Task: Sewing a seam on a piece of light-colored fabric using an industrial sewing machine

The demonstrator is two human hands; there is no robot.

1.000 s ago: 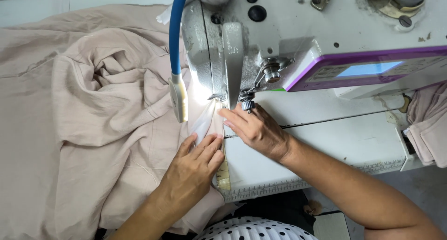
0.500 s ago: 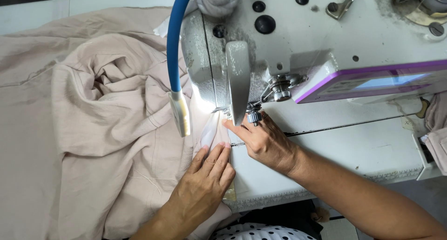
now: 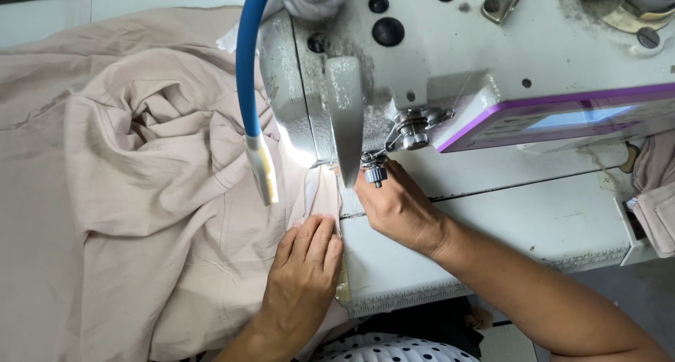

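A large beige cloth [image 3: 133,186] lies bunched on the white table and runs under the head of a white sewing machine [image 3: 450,60]. My left hand [image 3: 304,270] rests flat on the cloth's edge, fingers together, just in front of the needle area [image 3: 330,171]. My right hand [image 3: 395,206] sits on the machine bed right beside the presser foot, fingers curled against the cloth's edge under the machine head. The needle itself is hidden behind the machine's face plate.
A blue flexible lamp arm [image 3: 246,60] with a lit white lamp head [image 3: 261,169] hangs over the cloth. The machine has a purple-trimmed control panel [image 3: 562,119]. More folded beige cloth [image 3: 657,193] lies at the right edge. The table's front edge [image 3: 422,295] carries a ruler strip.
Both hands have slid forward with the cloth toward the needle; my left hand moved up closer to the presser foot and my right hand tucked in under the machine head.
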